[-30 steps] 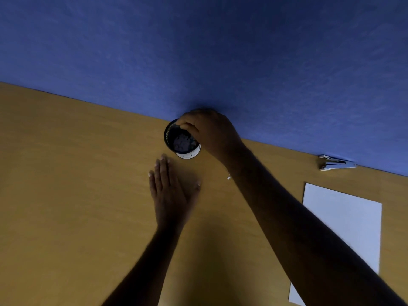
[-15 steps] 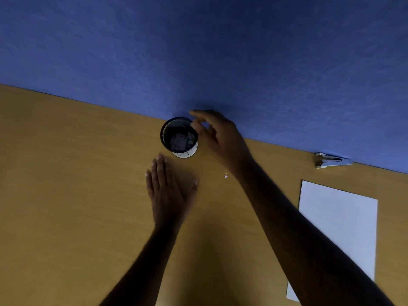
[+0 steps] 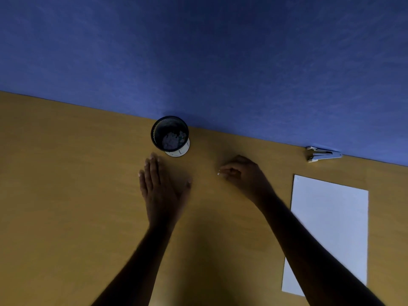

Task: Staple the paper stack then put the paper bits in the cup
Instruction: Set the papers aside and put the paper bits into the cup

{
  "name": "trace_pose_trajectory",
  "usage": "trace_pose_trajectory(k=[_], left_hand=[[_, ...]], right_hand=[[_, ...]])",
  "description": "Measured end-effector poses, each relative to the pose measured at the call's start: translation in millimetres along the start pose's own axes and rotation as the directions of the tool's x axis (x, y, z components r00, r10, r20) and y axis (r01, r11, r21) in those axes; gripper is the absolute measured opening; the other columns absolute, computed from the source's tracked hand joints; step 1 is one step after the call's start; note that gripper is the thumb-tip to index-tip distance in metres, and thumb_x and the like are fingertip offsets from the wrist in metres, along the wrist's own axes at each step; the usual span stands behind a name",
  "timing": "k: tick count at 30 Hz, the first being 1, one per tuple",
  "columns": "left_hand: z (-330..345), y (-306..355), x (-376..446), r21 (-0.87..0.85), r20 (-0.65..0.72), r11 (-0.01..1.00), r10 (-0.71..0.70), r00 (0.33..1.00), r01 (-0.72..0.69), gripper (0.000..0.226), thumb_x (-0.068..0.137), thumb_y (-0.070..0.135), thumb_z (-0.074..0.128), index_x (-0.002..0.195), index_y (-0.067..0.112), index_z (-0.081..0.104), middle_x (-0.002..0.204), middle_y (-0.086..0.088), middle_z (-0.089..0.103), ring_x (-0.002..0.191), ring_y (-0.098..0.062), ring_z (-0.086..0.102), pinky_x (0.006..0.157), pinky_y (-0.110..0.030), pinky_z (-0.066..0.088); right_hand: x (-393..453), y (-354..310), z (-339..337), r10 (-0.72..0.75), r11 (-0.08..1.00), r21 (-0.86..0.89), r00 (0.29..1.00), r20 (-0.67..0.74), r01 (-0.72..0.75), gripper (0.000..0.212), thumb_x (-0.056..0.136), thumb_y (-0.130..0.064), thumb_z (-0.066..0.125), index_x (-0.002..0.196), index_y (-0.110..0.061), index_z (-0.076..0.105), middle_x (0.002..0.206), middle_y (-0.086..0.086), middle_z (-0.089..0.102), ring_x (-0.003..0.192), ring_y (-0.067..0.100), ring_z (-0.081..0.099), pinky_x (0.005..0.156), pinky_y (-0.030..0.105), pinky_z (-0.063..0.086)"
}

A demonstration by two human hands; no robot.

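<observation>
A black mesh cup (image 3: 157, 131) stands by the blue wall and holds several pale paper bits (image 3: 171, 140). My left hand (image 3: 162, 191) lies flat on the wooden table just below the cup, fingers straight. To the right of the cup, my right hand (image 3: 245, 174) is low on the table with curled fingers. Its fingertips pinch a small white paper bit (image 3: 218, 173) lying there. The white paper stack (image 3: 331, 221) lies at the right, partly under my right forearm. A grey stapler (image 3: 323, 153) rests against the wall beyond the stack.
The wooden table (image 3: 66, 195) ends at the blue wall (image 3: 198, 62), which rises right behind the cup and stapler. My two forearms cross the lower middle of the view.
My right hand left the rim of the cup and came down to the right onto the table, fingertips closing on the small paper bit. The left hand stayed flat.
</observation>
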State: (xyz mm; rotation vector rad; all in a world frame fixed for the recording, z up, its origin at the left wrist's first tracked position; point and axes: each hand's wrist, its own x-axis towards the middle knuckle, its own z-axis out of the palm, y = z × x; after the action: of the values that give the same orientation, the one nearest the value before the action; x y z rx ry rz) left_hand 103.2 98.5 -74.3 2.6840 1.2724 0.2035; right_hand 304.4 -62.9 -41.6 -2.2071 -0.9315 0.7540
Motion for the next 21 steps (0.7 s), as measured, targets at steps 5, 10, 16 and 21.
trace_pose_trajectory(k=[5,10,16,21], left_hand=[[-1.4,1.0,0.6,-0.013,0.009,1.0,-0.004,1.0,0.004,0.102,0.093,0.069,0.048,0.165,0.0,0.025,0.176,-0.016,0.02,0.165,-0.032,0.019,0.134,-0.054,0.014],[-1.1,0.7,1.2,-0.005,0.007,1.0,-0.001,1.0,0.001,0.102,0.092,0.068,0.051,0.164,-0.001,0.026,0.175,-0.017,0.022,0.164,-0.032,0.02,0.134,-0.055,0.015],[-1.2,1.0,0.3,-0.009,-0.009,1.0,0.007,1.0,-0.007,0.1,0.094,0.068,0.049,0.163,-0.002,0.028,0.175,-0.018,0.024,0.164,-0.033,0.022,0.134,-0.055,0.016],[-1.4,0.6,0.6,-0.011,0.004,1.0,-0.003,1.0,0.003,0.102,0.093,0.068,0.051,0.164,-0.001,0.026,0.175,-0.017,0.023,0.164,-0.033,0.021,0.134,-0.054,0.016]], right_hand=[[-1.3,4.0,10.2,-0.007,1.0,-0.023,0.998,-0.065,0.005,0.022,0.089,-0.038,0.077,0.108,-0.027,0.079,0.106,-0.013,0.063,0.097,0.0,0.06,0.087,0.011,0.044],[0.0,0.7,15.0,-0.054,0.998,-0.051,0.992,-0.111,0.049,0.017,0.091,-0.034,0.074,0.104,-0.026,0.08,0.102,-0.009,0.067,0.104,0.01,0.06,0.093,0.027,0.049],[-1.7,-1.4,20.7,-0.155,0.959,-0.26,0.977,-0.144,0.114,0.014,0.097,-0.03,0.066,0.101,-0.019,0.074,0.103,0.0,0.064,0.1,0.018,0.059,0.085,0.03,0.049],[-3.7,-6.3,23.7,-0.192,0.913,-0.386,0.975,-0.115,0.135,0.012,0.099,-0.027,0.061,0.1,-0.017,0.069,0.103,0.003,0.064,0.095,0.02,0.059,0.083,0.036,0.053]])
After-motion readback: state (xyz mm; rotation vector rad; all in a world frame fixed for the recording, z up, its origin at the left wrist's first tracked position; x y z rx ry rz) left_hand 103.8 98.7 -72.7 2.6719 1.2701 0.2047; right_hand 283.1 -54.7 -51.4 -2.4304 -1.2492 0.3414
